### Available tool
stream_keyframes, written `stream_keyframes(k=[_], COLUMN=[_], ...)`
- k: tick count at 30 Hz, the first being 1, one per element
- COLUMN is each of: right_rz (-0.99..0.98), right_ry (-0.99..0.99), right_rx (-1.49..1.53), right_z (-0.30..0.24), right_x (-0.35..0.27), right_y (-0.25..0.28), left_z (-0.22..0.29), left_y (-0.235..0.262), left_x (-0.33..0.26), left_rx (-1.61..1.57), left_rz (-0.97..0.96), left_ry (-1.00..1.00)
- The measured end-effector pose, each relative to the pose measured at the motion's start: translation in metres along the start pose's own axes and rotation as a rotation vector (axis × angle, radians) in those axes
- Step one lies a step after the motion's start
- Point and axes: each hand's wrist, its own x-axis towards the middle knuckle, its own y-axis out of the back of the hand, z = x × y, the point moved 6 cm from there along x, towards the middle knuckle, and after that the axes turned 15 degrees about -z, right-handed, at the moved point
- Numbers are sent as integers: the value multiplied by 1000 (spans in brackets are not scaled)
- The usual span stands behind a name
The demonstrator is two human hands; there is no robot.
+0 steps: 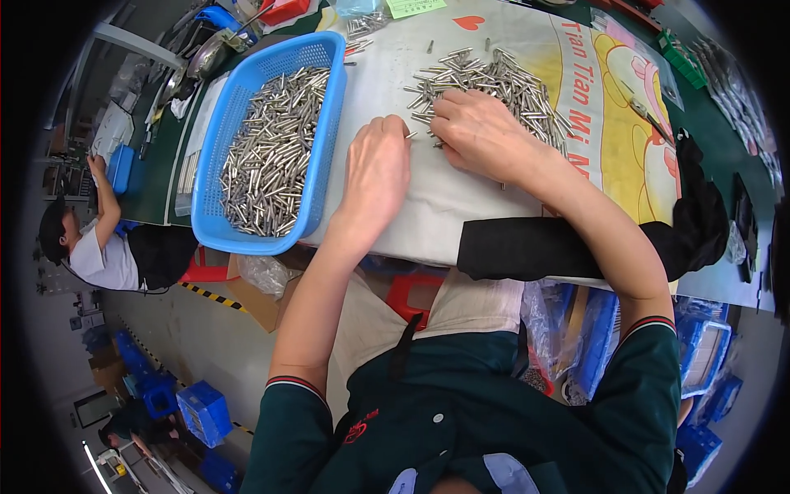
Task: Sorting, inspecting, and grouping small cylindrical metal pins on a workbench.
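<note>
My left hand (378, 163) is closed above the pale cloth, its fingers curled. The tip of a small metal pin (412, 134) sticks out beside its fingertips. My right hand (479, 136) reaches over the near left edge of a loose pile of metal pins (527, 86). Its fingers are bent together and pointing down, and they hide whatever is between them. Left of my left hand stands a blue perforated plastic basket (333, 123), holding a great many of the same shiny pins (276, 156).
A black cloth sleeve (527, 249) lies along the table's near edge, under my right forearm. Several pins and a green card (415, 6) lie at the back. A green box (681, 59) stands far right. Another person (99, 247) works at the left.
</note>
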Motion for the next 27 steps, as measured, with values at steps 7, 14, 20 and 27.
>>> stream_keyframes(k=[7,14,20,27], right_rz=[-75,-13,-67,-95], right_ry=[-45,-97,-107,-136], right_rx=[35,-12,-48,-56], right_z=[-17,-19,-21,-20], right_x=[-18,-24,-30,-36], right_y=[-3,-1,3,8], left_z=[-6,-5,-9,3], left_y=[-10,-20,-12,-2], left_x=[29,43,30,6], left_rx=[-198,-137,-59,-56], left_rz=[132,67,25,-110], left_ry=[102,170,109,-85])
